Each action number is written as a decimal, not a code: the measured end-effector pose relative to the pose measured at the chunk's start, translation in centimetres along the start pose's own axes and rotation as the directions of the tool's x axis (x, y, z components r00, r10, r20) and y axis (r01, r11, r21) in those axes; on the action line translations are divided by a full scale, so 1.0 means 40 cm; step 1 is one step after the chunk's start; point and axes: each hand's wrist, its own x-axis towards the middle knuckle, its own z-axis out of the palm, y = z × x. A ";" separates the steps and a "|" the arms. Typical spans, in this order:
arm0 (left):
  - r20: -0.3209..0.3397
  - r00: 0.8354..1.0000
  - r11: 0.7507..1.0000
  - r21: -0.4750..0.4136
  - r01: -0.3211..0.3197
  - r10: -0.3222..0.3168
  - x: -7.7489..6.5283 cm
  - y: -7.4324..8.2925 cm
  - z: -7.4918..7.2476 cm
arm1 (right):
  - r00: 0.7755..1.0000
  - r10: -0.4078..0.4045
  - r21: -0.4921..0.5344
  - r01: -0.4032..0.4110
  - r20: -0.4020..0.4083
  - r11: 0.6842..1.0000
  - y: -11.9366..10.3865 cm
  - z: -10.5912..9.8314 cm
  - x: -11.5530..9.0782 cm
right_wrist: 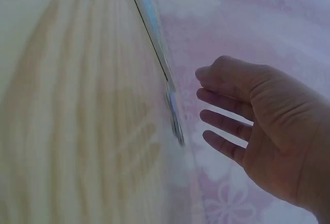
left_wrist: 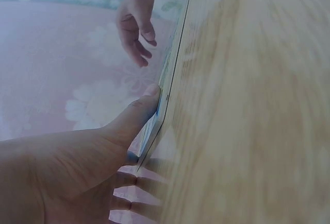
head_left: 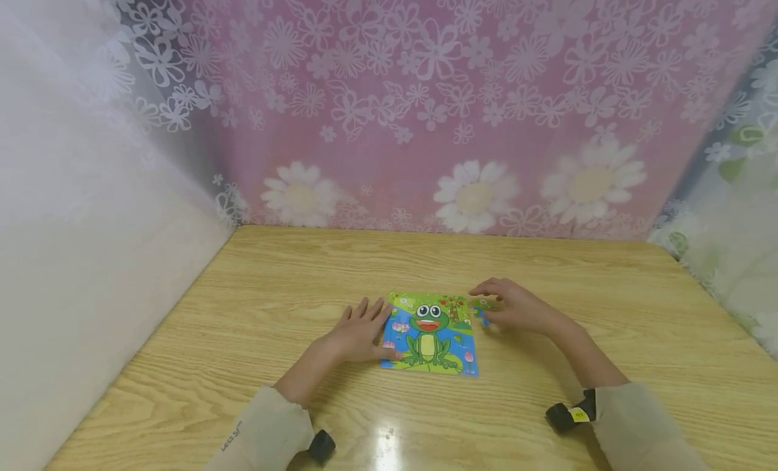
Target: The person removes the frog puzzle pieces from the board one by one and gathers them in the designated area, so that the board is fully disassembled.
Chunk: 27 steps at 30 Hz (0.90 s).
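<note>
A square frog picture puzzle [head_left: 428,346] lies flat on the wooden table. My left hand [head_left: 357,337] is at its left side, thumb resting on the lower left of the picture and the other fingers spread along the edge. The left wrist view shows that thumb [left_wrist: 135,113] on top of the puzzle board [left_wrist: 150,134]. Just right of the board lies a small puzzle piece [head_left: 479,315], partly hidden by my right hand [head_left: 521,309]. In the right wrist view, the right hand [right_wrist: 258,116] is raised beside the loose piece [right_wrist: 175,118], its fingers relaxed and holding nothing.
The wood-grain table [head_left: 292,275] surrounds the puzzle. A pink flowered curtain [head_left: 389,140] hangs behind it, with pale cloth [head_left: 91,207] on the left. Dark wrist cameras, such as the right one [head_left: 564,417], sit at both sleeves.
</note>
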 end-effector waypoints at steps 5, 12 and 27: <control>0.000 1.000 1.000 0.002 -0.002 0.002 -0.002 -0.001 0.000 | 0.997 -0.076 -0.029 0.077 0.033 0.997 -0.039 0.020 0.045; 0.007 1.000 1.000 0.011 0.011 -0.011 0.002 -0.001 0.004 | 0.987 -0.145 -0.065 0.150 0.063 0.987 -0.064 0.065 0.105; 0.010 1.000 1.000 0.015 0.008 -0.008 0.002 -0.001 0.001 | 1.000 -0.005 -0.174 0.000 -0.026 0.985 -0.100 0.126 0.160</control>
